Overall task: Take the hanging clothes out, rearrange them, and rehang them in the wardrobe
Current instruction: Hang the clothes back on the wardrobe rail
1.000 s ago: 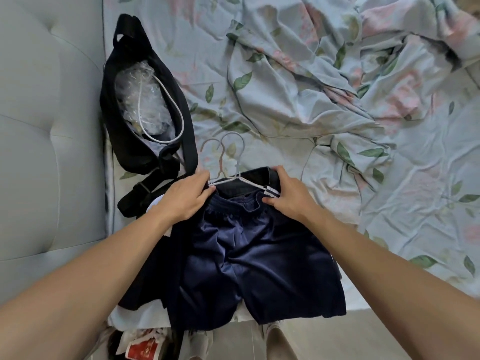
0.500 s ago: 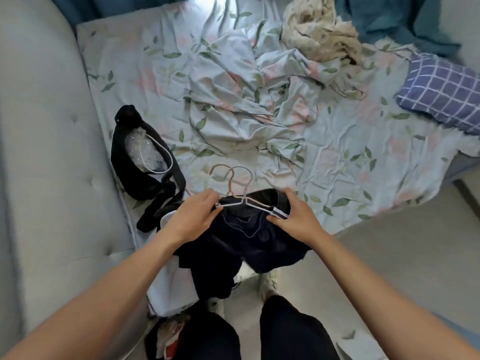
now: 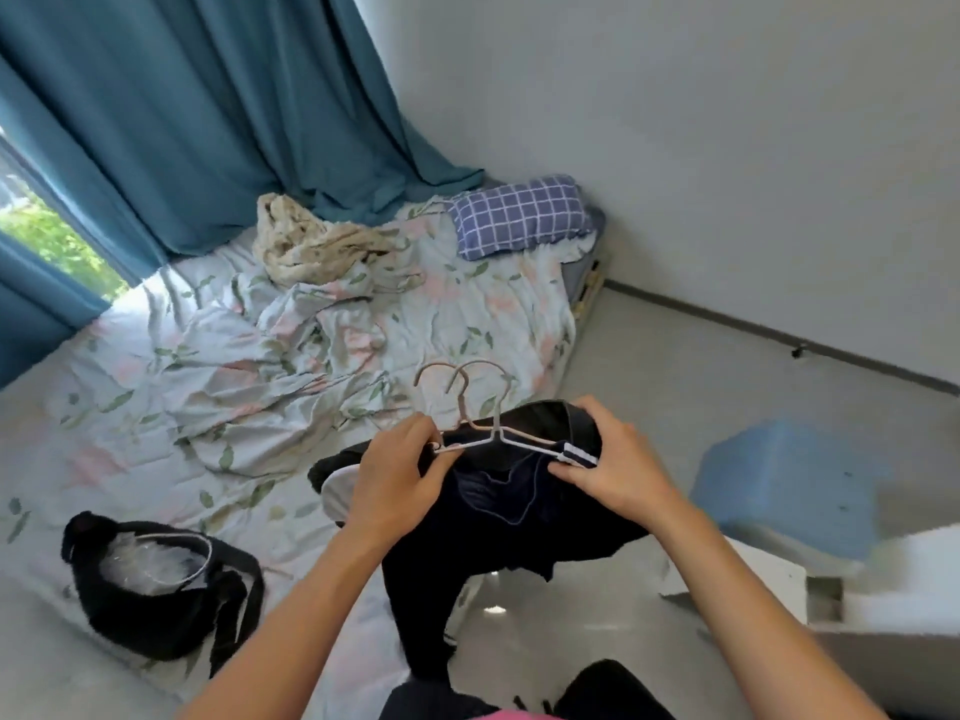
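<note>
The dark navy and black clothes [image 3: 498,511] are out of the wardrobe and gathered on two thin metal wire hangers [image 3: 483,433], held up in front of the person, above the edge of the bed and the pale floor. The left hand [image 3: 400,470] pinches the left end of the hangers, fingers curled round the wire and the cloth beneath it. The right hand [image 3: 608,459] grips the right end, thumb and fingers closed over a dark waistband with a white-striped trim. Both hooks point upward and away from the person, free of any rail.

Judging from this, the taking-out is done for these garments, and the rearranging looks finished or nearly so, since the cloth hangs from the hangers in a bundle rather than lying spread out. What remains is the rehanging: no wardrobe is in view, so the bundle has yet to be carried there and hooked on. Whether more clothes wait to be handled cannot be told.

On the bed with the rumpled floral sheet [image 3: 156,387] lie a black fabric bag holding crinkled clear plastic [image 3: 156,579], a beige crumpled cloth [image 3: 306,241] and a blue checked pillow [image 3: 519,215]. Teal curtains [image 3: 182,111] hang behind the bed, and a pale blue plastic box [image 3: 789,485] sits at the right, blurred.
</note>
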`<state>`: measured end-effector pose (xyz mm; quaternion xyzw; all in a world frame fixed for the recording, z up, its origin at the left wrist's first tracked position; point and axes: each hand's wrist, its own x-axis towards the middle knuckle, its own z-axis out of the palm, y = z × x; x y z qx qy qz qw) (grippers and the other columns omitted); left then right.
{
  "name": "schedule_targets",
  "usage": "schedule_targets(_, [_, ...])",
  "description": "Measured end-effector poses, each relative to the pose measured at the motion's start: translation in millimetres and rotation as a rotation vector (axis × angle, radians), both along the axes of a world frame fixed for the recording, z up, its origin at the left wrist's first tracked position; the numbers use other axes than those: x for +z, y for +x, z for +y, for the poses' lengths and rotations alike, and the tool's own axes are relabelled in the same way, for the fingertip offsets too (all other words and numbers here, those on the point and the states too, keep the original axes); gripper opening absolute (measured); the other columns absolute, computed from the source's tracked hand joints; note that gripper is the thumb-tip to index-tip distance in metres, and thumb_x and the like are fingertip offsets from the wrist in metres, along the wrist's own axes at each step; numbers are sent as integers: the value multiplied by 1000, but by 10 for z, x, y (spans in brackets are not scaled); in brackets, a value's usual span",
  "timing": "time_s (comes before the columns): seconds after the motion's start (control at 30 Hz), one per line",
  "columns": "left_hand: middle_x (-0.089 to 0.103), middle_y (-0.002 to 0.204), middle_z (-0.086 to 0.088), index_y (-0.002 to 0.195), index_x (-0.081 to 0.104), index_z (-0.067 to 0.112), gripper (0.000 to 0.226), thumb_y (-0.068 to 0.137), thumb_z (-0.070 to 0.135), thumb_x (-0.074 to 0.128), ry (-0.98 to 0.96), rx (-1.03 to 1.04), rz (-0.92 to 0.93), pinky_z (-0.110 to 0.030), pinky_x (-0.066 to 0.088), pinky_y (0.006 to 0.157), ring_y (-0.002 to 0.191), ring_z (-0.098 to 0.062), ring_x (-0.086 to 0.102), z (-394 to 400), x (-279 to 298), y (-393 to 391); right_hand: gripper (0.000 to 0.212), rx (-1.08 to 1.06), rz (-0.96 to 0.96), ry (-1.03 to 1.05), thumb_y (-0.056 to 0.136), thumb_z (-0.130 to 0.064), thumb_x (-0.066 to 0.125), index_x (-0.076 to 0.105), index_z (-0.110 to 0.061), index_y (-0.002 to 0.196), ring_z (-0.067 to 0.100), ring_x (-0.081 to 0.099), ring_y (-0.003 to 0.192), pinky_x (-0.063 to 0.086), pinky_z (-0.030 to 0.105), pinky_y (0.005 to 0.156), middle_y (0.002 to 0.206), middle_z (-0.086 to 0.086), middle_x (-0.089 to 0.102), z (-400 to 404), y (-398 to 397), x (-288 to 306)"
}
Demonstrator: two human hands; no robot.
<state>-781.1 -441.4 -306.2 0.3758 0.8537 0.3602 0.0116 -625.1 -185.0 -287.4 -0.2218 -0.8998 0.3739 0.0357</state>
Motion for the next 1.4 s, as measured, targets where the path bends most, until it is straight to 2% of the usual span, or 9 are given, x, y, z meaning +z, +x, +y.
schedule_targets(0.17, [51, 78, 16, 83, 44, 34, 26, 94, 47, 64, 61, -254, 9, -19, 38, 68, 71, -9, 52, 1105, 419, 317, 82, -51, 73, 153, 77, -46, 81, 37, -65, 144, 8, 61, 108, 56, 40, 85, 125, -26, 45, 581, 914, 449])
schedule_targets(0.3, [51, 76, 17, 83, 44, 36, 26, 94, 47, 64, 62, -424, 66, -31, 42, 67, 70, -9, 51, 1938, 577, 733, 47, -92, 1, 229, 81, -42, 81, 60, -48, 122, 1, 53, 97, 55, 39, 81, 123, -26, 40, 1071, 1601, 602])
schedule_targets(0.6, [50, 76, 16, 82, 49, 26, 29, 93, 40, 72, 81, -749, 114, -32, 43, 69, 71, -7, 51, 3135, 649, 1441, 20, -228, -13, 141, 93, -48, 70, 59, -31, 94, 4, 47, 109, 48, 30, 90, 112, -18, 45, 1616, 2447, 571])
schedule_targets(0.73, [51, 76, 15, 81, 50, 22, 29, 93, 37, 72, 104, -893, 124, -36, 43, 71, 70, -12, 50, 3537, 682, 1616, 16, -436, 14, -51, 98, -38, 68, 61, -25, 92, 18, 61, 82, 50, 42, 79, 85, -4, 65, 1569, 2642, 623])
schedule_targets(0.83, [52, 78, 15, 82, 51, 22, 28, 94, 34, 73, 106, -1015, 118, -33, 43, 71, 72, -12, 51, 3773, 653, 1685, 19, -537, 94, -271, 96, -30, 74, 63, -16, 90, 17, 50, 64, 40, 34, 65, 69, 5, 57, 1481, 2751, 688])
schedule_targets(0.97, [50, 79, 18, 83, 47, 27, 29, 93, 31, 74, 114, -1132, 62, -23, 37, 72, 75, -5, 49, 4007, 580, 1714, 26, -714, 233, -437, 101, -23, 69, 56, -14, 80, 16, 33, 56, 28, 26, 55, 60, 0, 40, 1301, 2734, 737])
schedule_targets(1.2, [55, 103, 9, 91, 63, 20, 14, 93, 24, 77, 199, -1171, 54, -36, 46, 86, 96, -17, 52, 4135, 550, 1780, 22, -1038, 435, -539, 105, -13, 62, 54, -4, 86, 8, 25, 51, 25, 19, 48, 60, -2, 25, 952, 2498, 745])
schedule_targets(1.3, [52, 123, 1, 108, 69, 23, 21, 90, 30, 78, 169, -1047, 146, -36, 44, 94, 111, -22, 50, 4016, 576, 1910, 21, -1177, 552, -600, 105, -10, 62, 53, -6, 86, 9, 24, 51, 22, 19, 46, 62, 2, 26, 750, 2488, 711])
schedule_targets(1.4, [46, 121, 5, 116, 61, 26, 32, 90, 39, 74, 147, -1052, 109, -37, 43, 91, 109, -20, 45, 3735, 656, 2092, 23, -1307, 636, -640, 104, -10, 62, 51, -7, 84, 10, 30, 52, 24, 19, 48, 62, 3, 34, 495, 2563, 678])
